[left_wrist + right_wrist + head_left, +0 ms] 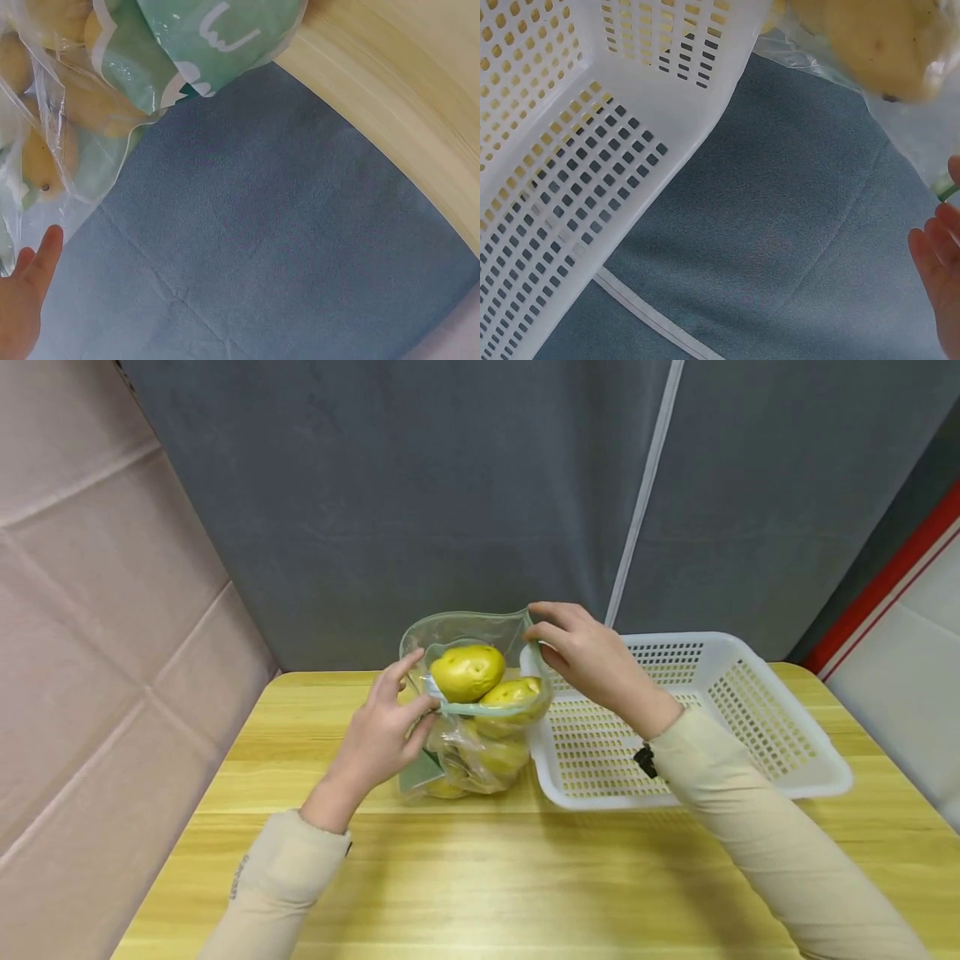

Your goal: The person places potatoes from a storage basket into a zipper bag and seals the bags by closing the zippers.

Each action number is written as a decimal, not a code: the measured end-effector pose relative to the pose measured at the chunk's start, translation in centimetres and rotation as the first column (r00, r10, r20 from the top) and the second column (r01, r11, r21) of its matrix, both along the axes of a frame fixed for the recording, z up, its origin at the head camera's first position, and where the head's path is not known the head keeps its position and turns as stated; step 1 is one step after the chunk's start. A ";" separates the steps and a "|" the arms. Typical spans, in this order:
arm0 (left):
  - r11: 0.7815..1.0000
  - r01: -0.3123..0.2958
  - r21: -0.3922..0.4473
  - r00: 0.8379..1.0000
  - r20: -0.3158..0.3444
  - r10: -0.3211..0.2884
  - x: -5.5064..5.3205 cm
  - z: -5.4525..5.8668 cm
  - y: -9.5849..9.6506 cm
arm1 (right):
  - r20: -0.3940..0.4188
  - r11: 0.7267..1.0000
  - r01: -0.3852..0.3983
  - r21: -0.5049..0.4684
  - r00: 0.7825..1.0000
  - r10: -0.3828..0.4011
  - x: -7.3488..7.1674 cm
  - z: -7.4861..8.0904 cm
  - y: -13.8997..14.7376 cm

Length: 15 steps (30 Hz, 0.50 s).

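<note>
A clear zip-lock bag (480, 752) with a green rim and green print stands on the table, its mouth open upward. Several yellow potatoes fill it; one potato (468, 673) lies on top near the mouth. My left hand (375, 731) pinches the front-left part of the rim, one finger reaching along the left side. At the back right corner of the mouth, my right hand (588, 656) holds the rim between thumb and fingers. The left wrist view shows the bag's green printed side (217, 37); only some fingers (45, 259) appear there.
A white plastic basket (806, 743) with a slotted floor and walls stands right of the bag, beneath the right forearm. The wooden table (465, 877) ends at a grey curtain (390, 510) behind. A pale padded wall (97, 635) rises at the left.
</note>
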<state>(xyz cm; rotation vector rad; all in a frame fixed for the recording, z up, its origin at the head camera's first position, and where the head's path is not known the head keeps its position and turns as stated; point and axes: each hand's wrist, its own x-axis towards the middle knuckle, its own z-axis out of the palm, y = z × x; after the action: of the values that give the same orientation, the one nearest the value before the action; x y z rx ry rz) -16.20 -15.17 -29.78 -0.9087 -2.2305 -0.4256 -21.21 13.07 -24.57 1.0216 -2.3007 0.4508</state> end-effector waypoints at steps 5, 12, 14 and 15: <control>0.999 -0.019 0.038 0.999 -0.028 0.020 0.0 0.2 -0.4 | 0.030 1.000 0.021 0.019 0.999 -0.021 0.1 0.1 -0.1; 0.985 -0.133 0.107 0.991 0.041 0.130 0.1 0.5 -1.1 | 0.082 0.998 -0.001 0.057 0.997 -0.004 0.2 0.0 -0.4; 0.977 -0.176 0.123 0.984 0.058 0.170 0.1 0.5 -1.3 | 0.088 0.998 -0.014 0.059 0.996 0.009 0.2 -0.1 -0.5; 0.971 -0.195 0.136 0.980 0.065 0.188 0.1 0.5 -1.5 | 0.093 0.998 -0.023 0.056 0.995 0.018 0.2 -0.1 -0.5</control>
<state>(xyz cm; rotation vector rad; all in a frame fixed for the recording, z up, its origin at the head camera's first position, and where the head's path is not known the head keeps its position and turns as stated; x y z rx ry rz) -16.09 -16.63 -29.23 -0.6084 -2.2765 -0.5147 -20.96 12.53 -24.72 1.0735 -2.3998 0.4513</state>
